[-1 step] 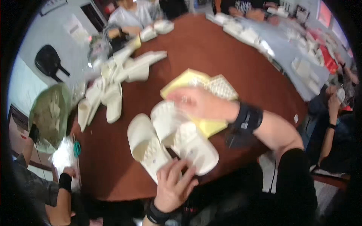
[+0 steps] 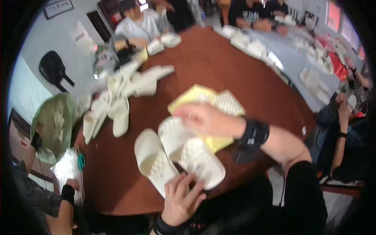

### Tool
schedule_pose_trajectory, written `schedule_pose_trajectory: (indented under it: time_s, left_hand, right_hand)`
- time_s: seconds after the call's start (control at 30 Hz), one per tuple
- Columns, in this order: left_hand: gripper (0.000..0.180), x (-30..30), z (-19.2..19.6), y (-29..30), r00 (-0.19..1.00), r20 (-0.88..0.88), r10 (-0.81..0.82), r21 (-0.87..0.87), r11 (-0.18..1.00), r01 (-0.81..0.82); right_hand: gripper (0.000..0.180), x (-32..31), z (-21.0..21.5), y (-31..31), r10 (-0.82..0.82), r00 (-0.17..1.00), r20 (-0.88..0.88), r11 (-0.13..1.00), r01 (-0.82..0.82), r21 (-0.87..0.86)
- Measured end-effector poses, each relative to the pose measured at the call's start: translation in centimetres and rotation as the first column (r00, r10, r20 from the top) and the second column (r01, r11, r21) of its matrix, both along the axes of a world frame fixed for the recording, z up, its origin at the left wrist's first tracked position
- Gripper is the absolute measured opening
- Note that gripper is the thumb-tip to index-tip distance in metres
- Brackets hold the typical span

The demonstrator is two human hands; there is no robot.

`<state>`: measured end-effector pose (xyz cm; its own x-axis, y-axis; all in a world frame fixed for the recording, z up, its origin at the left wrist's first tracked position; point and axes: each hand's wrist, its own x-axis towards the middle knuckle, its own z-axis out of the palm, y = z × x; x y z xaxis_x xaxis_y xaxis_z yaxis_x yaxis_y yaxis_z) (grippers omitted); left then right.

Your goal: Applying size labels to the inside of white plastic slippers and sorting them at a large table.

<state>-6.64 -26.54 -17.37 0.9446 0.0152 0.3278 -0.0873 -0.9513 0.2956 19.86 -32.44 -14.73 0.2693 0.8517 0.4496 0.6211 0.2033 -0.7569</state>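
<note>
Two cream slide slippers lie side by side in front of me, heels toward me: a left slipper (image 2: 149,149) and a right slipper (image 2: 206,169). My left hand (image 2: 181,197) is at their heels, its fingertips on the right slipper's heel and its thumb by the edge. Over the right slipper's strap, my right hand (image 2: 207,119) is blurred by motion, its fingertips not clear. Just beyond that hand lie yellow sheets (image 2: 181,102) and a white sheet with rows of small marks (image 2: 226,102).
More cream slippers (image 2: 120,113) are heaped at the left of the brown table (image 2: 243,70). Green-handled scissors (image 2: 81,161) and clear plastic bags (image 2: 66,168) lie at its left edge, near a green-lined bin (image 2: 53,129). Other people work around; slippers line the far right edge (image 2: 248,45).
The whole scene sits slightly lower in the picture. Both hands and the slippers keep about the same places relative to each other.
</note>
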Motion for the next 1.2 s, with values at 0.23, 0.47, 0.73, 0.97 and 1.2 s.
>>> schedule_pose_trajectory:
  time_s: [0.23,0.47,0.73,0.97,1.2]
  left_hand:
    - [0.038,-0.5,-1.7,-1.3,0.99,0.143,-0.002,-0.003,1.0,0.002]
    - [0.033,0.6,-2.2,-0.7,0.98,0.197,0.028,0.038,0.999,-0.037]
    - [0.031,0.6,-1.9,-0.6,0.975,0.222,0.028,0.021,0.999,-0.033]
    - [0.027,0.2,-2.1,-0.9,0.982,0.179,0.052,-0.027,0.998,-0.048]
    - [0.026,0.5,-2.0,-1.1,0.979,0.199,0.043,-0.038,0.999,-0.036]
  right_hand:
    - [0.026,-3.9,3.0,-3.2,0.135,0.99,0.037,0.99,-0.133,-0.051]
    - [0.024,-6.1,0.0,-5.6,0.168,0.98,0.106,0.967,-0.143,-0.212]
    - [0.022,-7.8,-4.9,-6.0,0.031,0.993,0.113,0.995,-0.019,-0.101]
    - [0.017,-9.0,-6.6,-5.7,-0.107,0.929,0.355,0.988,0.06,0.143]
    - [0.019,-8.7,-7.2,-5.7,-0.132,0.92,0.368,0.984,0.078,0.158]
